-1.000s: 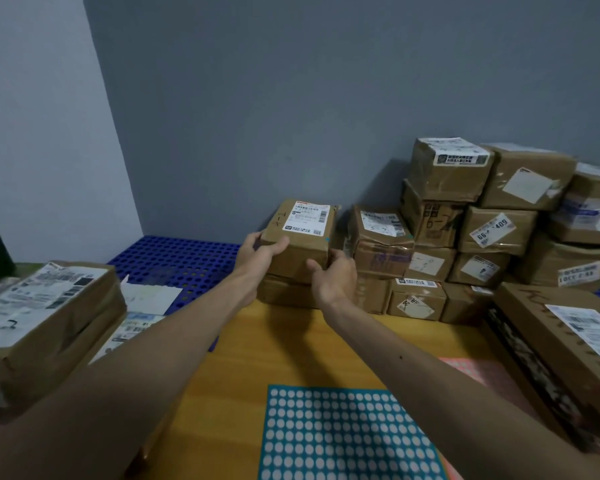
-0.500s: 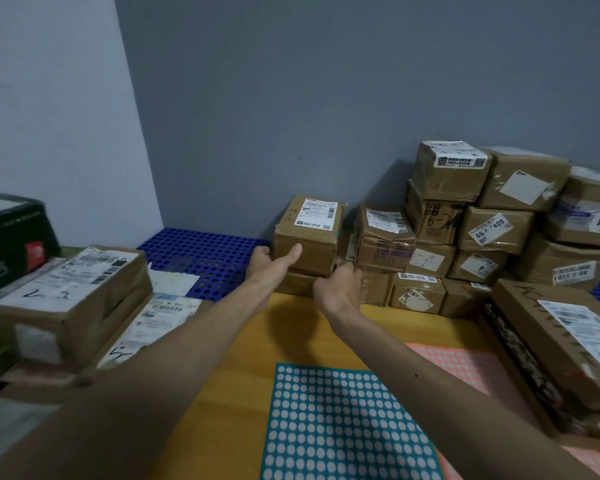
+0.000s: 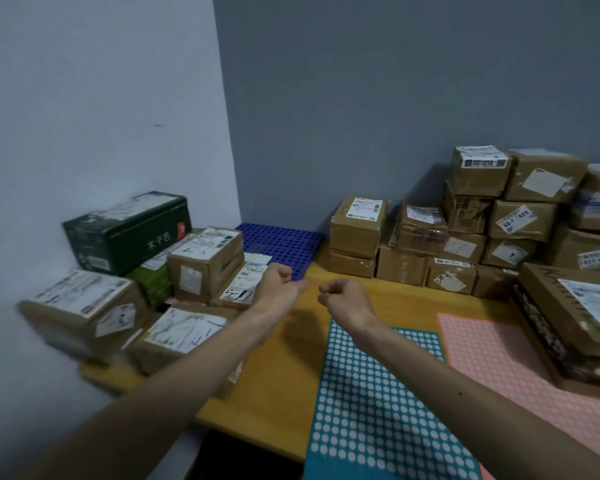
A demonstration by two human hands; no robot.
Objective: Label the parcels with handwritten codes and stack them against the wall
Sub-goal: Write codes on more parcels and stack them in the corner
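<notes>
Both hands float over the table, a little way apart, with nothing in them. On the left hand (image 3: 278, 285) the fingers curl in loosely and the thumb pokes out to the side. On the right hand (image 3: 345, 299) the fingers curl in loosely too. Neither hand touches a box.

Closest to the person, a teal sheet with white dots (image 3: 378, 410) lies flat on the yellow table (image 3: 278, 382). A pink sheet with white dots (image 3: 492, 355) lies just beside it on the right. A long brown box (image 3: 568, 306) with a white label sits at the right edge, next to the pink sheet.

On the left is a pile of brown boxes (image 3: 184, 330) with white labels. Some have dark pen marks, but they are too blurry to read. Behind them, a dark green box (image 3: 125, 233) stands by the pale wall (image 3: 84, 98).

A blue mat with holes (image 3: 281, 240) lies in the corner, past the left hand.

Farther back, a small brown parcel (image 3: 355, 230) sits on top of a flat brown box (image 3: 351, 263). It is upright, with its white label facing up. It is at the left end of the stack of parcels (image 3: 499, 220), which is piled high against the grey wall (image 3: 361, 98). The hands are well apart from it.
</notes>
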